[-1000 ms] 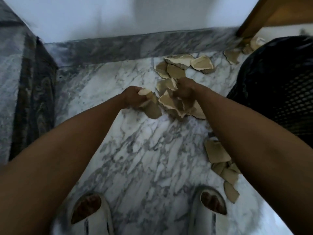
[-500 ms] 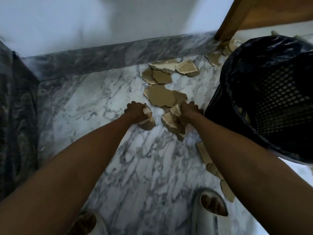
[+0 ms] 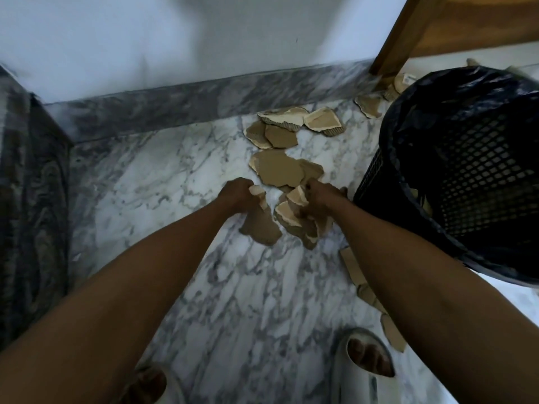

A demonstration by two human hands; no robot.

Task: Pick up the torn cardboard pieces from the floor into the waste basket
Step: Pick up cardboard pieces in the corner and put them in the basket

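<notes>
The left hand (image 3: 236,193) is gripping one brown cardboard piece (image 3: 259,225) and the right hand (image 3: 319,199) is clutching a bunch of torn pieces (image 3: 294,220), both just beside the black mesh waste basket (image 3: 466,158). Plenty is remaining: scraps by the skirting (image 3: 291,123), one large piece (image 3: 280,170) ahead, and more along the marble floor (image 3: 233,287) under the right arm.

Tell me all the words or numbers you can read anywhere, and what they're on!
No text here can be read.
White sticker on a cardboard scrap by the wooden leg: has marks, too small and blurred to read.
Cardboard pieces in the left hand and right hand: no print visible.
Black mesh waste basket and white slippers: no label visible.
</notes>
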